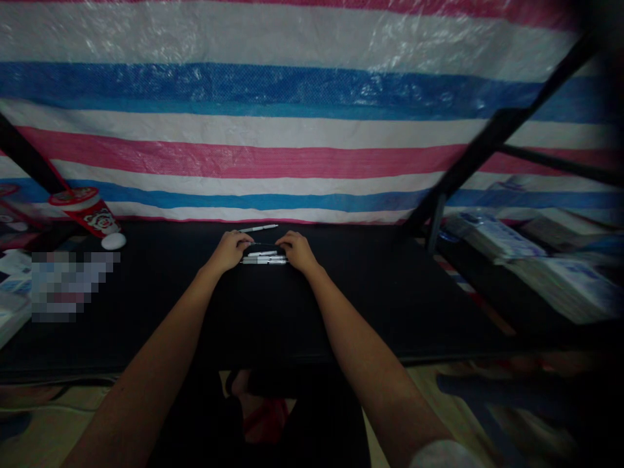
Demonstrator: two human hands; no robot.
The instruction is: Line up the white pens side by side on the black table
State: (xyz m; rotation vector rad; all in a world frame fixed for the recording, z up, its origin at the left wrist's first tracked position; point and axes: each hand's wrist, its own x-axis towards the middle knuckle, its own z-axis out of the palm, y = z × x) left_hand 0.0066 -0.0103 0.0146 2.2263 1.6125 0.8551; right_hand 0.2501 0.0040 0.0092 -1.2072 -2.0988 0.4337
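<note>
Lying between curled fingers (244,246) of both hands: white pens (264,259), ends pinched.

A small bunch of pens (264,259) lies on the counter (370,292) between the left hand (229,251) and right hand (297,251). One more pen (258,228) lies just behind them. A cup (88,209) stands far left; stacked packets (550,260) sit far right.

A pixelated patch (73,285) hides things at the desk's (390,292) left edge. The pens (266,259) between both hands are too small to count, their ends covered by fingers.
</note>
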